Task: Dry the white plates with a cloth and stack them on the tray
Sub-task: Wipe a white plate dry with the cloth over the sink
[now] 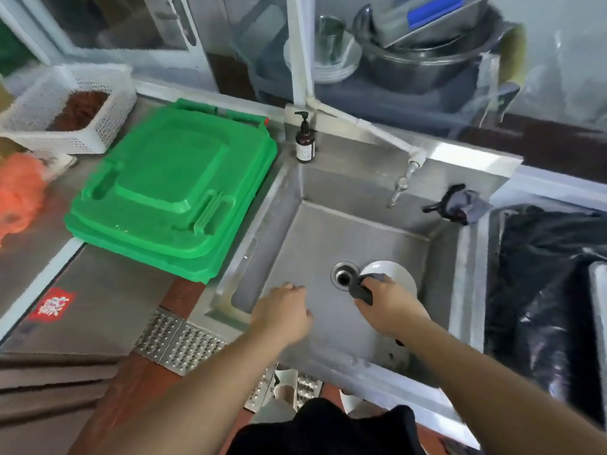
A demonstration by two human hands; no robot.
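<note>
With my right hand [389, 302] gripping the grey cloth [363, 289] on the white plate [392, 274] in the sink [328, 231], I should bring my loosely curled, empty left hand [282, 311] across to steady the rim.

white plate [394, 274], grey cloth [363, 289], green lid [170, 188], brown bottle [304, 139]

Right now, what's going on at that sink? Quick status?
Right hand grips dark cloth on white plate in sink. Left hand free. Nothing blocking.
</note>
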